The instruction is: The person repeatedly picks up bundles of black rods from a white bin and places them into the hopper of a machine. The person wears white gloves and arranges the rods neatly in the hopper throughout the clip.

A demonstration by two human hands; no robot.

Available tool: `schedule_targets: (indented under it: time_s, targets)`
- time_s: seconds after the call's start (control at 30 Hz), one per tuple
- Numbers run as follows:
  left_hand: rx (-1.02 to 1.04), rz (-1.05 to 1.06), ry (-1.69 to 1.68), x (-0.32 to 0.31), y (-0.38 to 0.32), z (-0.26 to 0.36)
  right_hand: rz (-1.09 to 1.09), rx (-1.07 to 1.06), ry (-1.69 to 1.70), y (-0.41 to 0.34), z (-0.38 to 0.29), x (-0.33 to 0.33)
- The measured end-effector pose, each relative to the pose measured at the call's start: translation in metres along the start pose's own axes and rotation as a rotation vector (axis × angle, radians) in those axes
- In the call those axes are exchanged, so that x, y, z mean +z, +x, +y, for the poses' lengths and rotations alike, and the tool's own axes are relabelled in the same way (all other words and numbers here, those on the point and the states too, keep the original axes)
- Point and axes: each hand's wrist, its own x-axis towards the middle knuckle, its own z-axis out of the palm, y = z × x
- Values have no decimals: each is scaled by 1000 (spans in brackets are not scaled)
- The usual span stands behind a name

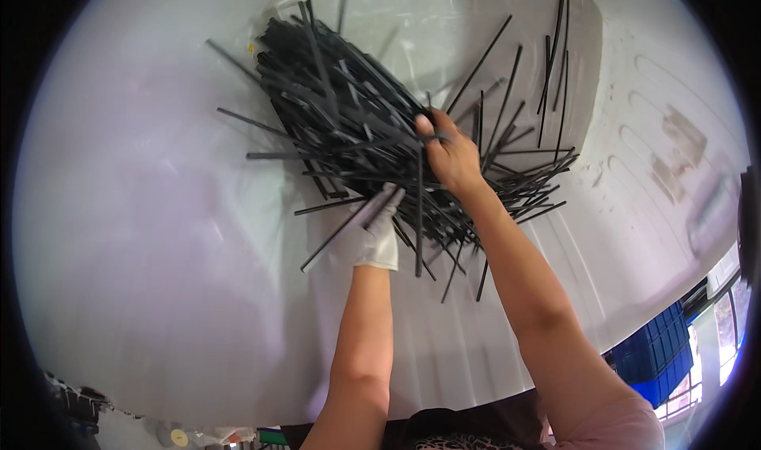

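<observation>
A heap of thin black rods (351, 111), probably plastic, lies in a large white plastic tub (148, 242). Many are roughly side by side in a dense bundle; others stick out at all angles. My bare right hand (453, 156) grips rods at the right end of the bundle, its thumb on top. Below and to the left, my left hand (376, 233) wears a white glove and reaches up into the lower side of the heap. Thin rods cross near its blurred fingers, so its hold is unclear. Several rods at the bundle's upper left are motion-blurred.
Several loose rods (553, 75) lean apart at the tub's upper right. Ribs and brownish marks (678, 153) show on the right wall. Beyond the tub's edge, blue plastic crates (654, 346) stand at the lower right. My torso (458, 429) is against the near side.
</observation>
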Motion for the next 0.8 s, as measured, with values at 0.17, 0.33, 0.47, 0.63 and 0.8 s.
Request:
schedule_targets:
  time_s: [0.17, 0.33, 0.47, 0.63, 0.8]
  targets:
    - [196, -29, -345, -16, -82, 62, 215, -109, 3, -74, -48, -33]
    - [132, 252, -292, -6, -9, 125, 402, -80, 84, -21, -37, 30]
    - [-177, 431, 173, 4, 76, 101, 491, -26, -159, 36, -3, 67]
    - [271, 252, -27, -19, 17, 116, 465, -354, 209, -3, 28, -2]
    - [-1, 406, 10, -19, 16, 105, 918, 664, 166, 8, 217, -77]
